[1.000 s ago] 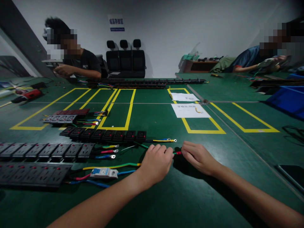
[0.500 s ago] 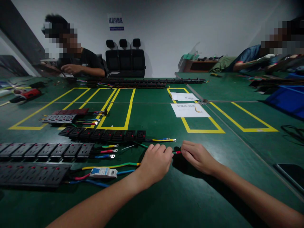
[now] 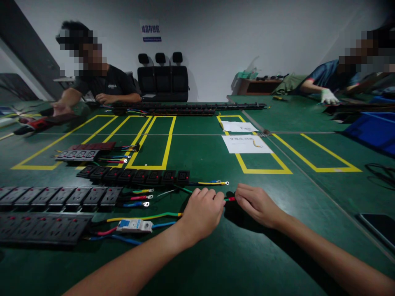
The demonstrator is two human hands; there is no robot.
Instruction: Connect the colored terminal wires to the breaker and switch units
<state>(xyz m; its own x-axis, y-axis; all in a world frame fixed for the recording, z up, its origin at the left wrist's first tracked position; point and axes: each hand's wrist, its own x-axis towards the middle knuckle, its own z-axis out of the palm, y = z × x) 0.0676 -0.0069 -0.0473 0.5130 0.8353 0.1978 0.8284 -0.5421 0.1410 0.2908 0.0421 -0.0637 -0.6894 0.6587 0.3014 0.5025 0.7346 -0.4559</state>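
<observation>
My left hand [image 3: 204, 213] is closed around a green wire that comes out toward my right hand. My right hand [image 3: 257, 205] pinches the wire's far end, just past its red sleeve [image 3: 231, 199]; the tip is hidden by my fingers. Left of my hands lie black socket strips: one [image 3: 106, 198] with ring terminals on its leads, another [image 3: 58, 228] wired to a white and blue circuit breaker [image 3: 135, 225]. Behind them, a further black strip [image 3: 132, 175] has yellow and blue leads [image 3: 212, 182] ending beyond my left hand.
Yellow tape outlines [image 3: 168, 142] and white paper sheets [image 3: 247, 144] mark the green table. A blue bin [image 3: 370, 131] and a phone-like dark slab [image 3: 378, 230] are at right. Two co-workers sit across, one wearing a white glove [image 3: 329, 96]. Long black strips [image 3: 197, 107] lie at the far edge.
My hands and the green wire stay nearly still. The left co-worker's arm now reaches to a red tool on the table; the right co-worker's gloved hand has come down to the table.
</observation>
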